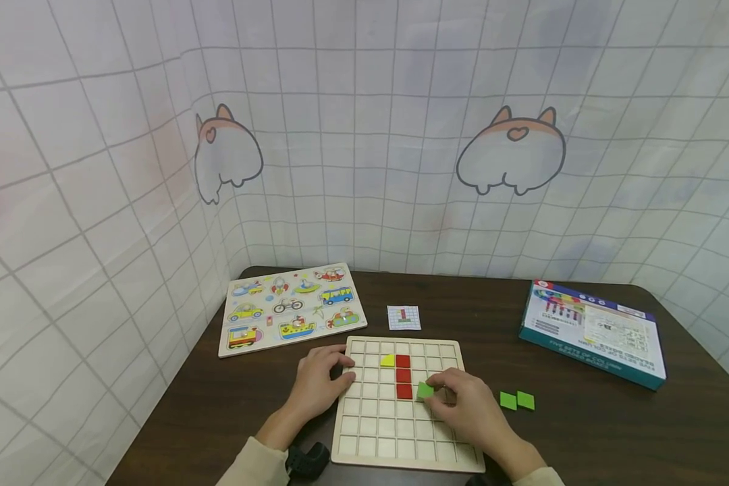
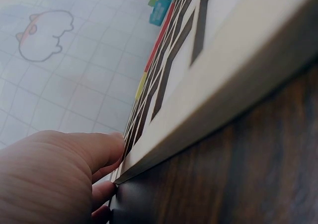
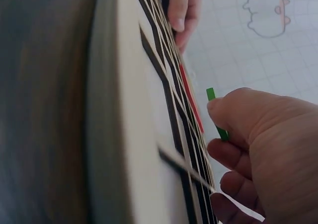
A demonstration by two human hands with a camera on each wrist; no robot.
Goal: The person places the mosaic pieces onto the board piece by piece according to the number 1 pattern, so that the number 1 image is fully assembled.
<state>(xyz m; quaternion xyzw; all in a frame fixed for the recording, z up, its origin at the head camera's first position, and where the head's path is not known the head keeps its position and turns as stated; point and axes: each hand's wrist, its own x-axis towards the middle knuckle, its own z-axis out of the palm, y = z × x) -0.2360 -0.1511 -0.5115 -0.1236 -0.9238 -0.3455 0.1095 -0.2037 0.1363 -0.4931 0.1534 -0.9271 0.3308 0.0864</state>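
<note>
A wooden grid board lies on the table, with a yellow tile beside the top of a column of red tiles. Above the board, just right of the lowest red tile, my right hand pinches a green square tile between thumb and fingers. In the right wrist view this green tile is edge-on and clear of the board. At the board's left edge rests my left hand, its thumb and fingertips touching the rim. Two more green tiles lie on the table to the right.
Behind the board lies a small printed pattern card. A picture puzzle board stretches across the back left. On the right side is a flat teal-edged box. A grid-patterned cloth hangs behind the table.
</note>
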